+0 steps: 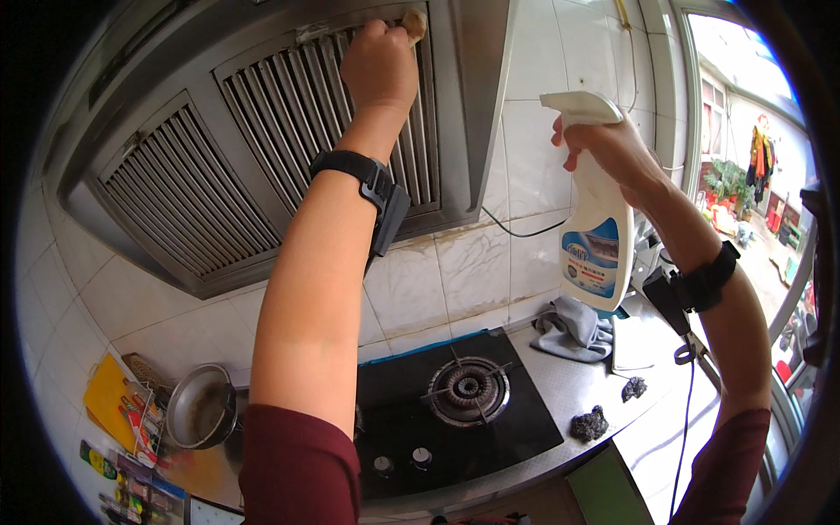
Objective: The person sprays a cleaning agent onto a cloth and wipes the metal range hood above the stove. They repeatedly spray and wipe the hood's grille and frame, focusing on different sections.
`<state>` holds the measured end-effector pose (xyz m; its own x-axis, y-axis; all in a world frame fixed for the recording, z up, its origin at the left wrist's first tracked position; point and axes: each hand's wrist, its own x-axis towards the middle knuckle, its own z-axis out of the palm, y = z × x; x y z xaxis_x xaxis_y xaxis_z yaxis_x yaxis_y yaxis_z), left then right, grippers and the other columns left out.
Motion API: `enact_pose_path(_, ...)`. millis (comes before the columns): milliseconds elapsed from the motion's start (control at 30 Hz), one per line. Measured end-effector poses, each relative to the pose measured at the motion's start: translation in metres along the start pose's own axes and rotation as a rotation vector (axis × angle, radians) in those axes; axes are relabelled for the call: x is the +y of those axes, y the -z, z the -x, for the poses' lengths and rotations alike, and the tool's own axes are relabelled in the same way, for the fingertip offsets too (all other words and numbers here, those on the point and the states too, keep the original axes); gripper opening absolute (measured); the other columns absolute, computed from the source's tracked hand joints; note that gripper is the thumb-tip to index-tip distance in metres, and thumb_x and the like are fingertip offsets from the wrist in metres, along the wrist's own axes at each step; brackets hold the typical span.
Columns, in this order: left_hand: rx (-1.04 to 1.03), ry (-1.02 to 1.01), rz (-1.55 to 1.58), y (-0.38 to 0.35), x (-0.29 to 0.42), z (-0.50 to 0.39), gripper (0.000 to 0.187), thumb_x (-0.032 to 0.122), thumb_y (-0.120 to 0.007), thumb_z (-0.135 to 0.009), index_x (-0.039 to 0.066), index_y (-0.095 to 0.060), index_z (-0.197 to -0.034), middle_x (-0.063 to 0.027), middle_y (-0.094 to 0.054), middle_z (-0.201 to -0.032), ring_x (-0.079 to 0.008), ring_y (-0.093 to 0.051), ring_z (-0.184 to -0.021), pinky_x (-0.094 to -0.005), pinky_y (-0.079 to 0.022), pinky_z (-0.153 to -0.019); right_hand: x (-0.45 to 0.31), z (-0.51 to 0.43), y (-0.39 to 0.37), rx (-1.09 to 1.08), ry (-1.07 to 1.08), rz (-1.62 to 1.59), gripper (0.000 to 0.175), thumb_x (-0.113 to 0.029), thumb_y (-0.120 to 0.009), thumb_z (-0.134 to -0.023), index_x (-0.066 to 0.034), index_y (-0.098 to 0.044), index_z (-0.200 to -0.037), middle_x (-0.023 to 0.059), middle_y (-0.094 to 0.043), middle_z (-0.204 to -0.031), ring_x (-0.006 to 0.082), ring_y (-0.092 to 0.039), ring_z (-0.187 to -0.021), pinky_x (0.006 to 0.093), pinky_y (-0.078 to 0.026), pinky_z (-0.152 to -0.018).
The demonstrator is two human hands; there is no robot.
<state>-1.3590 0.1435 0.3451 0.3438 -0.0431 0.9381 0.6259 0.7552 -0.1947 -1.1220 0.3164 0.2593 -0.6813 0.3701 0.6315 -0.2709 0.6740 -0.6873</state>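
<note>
My left hand (382, 64) is raised to the upper right part of a slatted metal filter (289, 121) on a range hood (462, 98). It is closed around a small tan object (415, 26), partly hidden by the fingers; I cannot tell whether it is a brush or a sponge. On the right, my right hand (600, 147) grips the neck of a white spray bottle (594, 210), just below its trigger head. The bottle is nearly upright, its blue and white label facing me and its nozzle pointing left towards the hood.
Below is a black gas cooktop (400, 420) with a round burner (468, 386). A grey cloth (573, 331) and two dark scouring pads (589, 424) lie on the steel counter (525, 351). At left stand a metal pan (199, 405), a yellow board (108, 400) and several bottles. A cable (686, 420) hangs beside my right arm.
</note>
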Motion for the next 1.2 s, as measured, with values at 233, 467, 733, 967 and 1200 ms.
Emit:
enact_pose_path(233,0.252,0.068,0.078,0.012,-0.002,-0.028,0.006,0.012,-0.067,-0.089,0.01,-0.066,-0.083,-0.0112,-0.064,-0.081,-0.0361,-0.064,-0.076,-0.0493,-0.05,-0.066,0.023,0.008,0.011,0.005,-0.027,-0.007,0.042,-0.021,-0.069,-0.078,-0.003,-0.07,-0.116,0.0139,-0.07,-0.093,0.0243,-0.069,-0.075,0.0525,-0.057,-0.08)
enact_pose_path(467,0.11,-0.01,0.007,0.009,0.011,-0.016,0.013,0.018,-0.068,-0.087,0.01,-0.067,-0.077,-0.0107,-0.063,-0.077,-0.0345,-0.066,-0.073,-0.0471,-0.053,-0.065,0.037,0.015,0.009,0.02,-0.033,-0.041,0.044,-0.021,-0.07,-0.077,-0.0008,-0.068,-0.116,0.0141,-0.07,-0.095,0.0232,-0.068,-0.073,0.0469,-0.058,-0.076)
enact_pose_path(733,0.11,-0.075,0.019,0.0,0.015,0.001,0.018,0.018,-0.061,-0.096,0.013,-0.077,-0.09,-0.0131,-0.066,-0.081,-0.0352,-0.067,-0.075,-0.0459,-0.056,-0.067,0.049,0.02,0.015,0.03,-0.087,-0.044,0.046,-0.019,-0.07,-0.076,0.0,-0.068,-0.117,0.0153,-0.07,-0.103,0.0241,-0.067,-0.079,0.0439,-0.059,-0.077)
enact_pose_path(967,-0.008,0.063,0.045,-0.005,0.011,0.019,0.009,0.014,-0.076,-0.081,0.006,-0.077,-0.082,-0.012,-0.069,-0.083,-0.0331,-0.07,-0.075,-0.0447,-0.057,-0.065,0.048,0.024,0.014,0.005,-0.104,-0.05,0.043,-0.02,-0.067,-0.072,-0.0012,-0.07,-0.111,0.0144,-0.07,-0.1,0.0258,-0.066,-0.083,0.0442,-0.06,-0.076)
enact_pose_path(1200,0.18,0.178,0.207,0.059,-0.031,0.027,0.017,0.021,-0.079,-0.079,0.004,-0.075,-0.08,-0.012,-0.07,-0.077,-0.0326,-0.068,-0.073,-0.0449,-0.054,-0.067,0.048,0.027,0.013,0.009,-0.096,-0.095,0.042,-0.019,-0.066,-0.072,-0.001,-0.071,-0.109,0.0144,-0.07,-0.096,0.0243,-0.065,-0.082,0.0409,-0.058,-0.073)
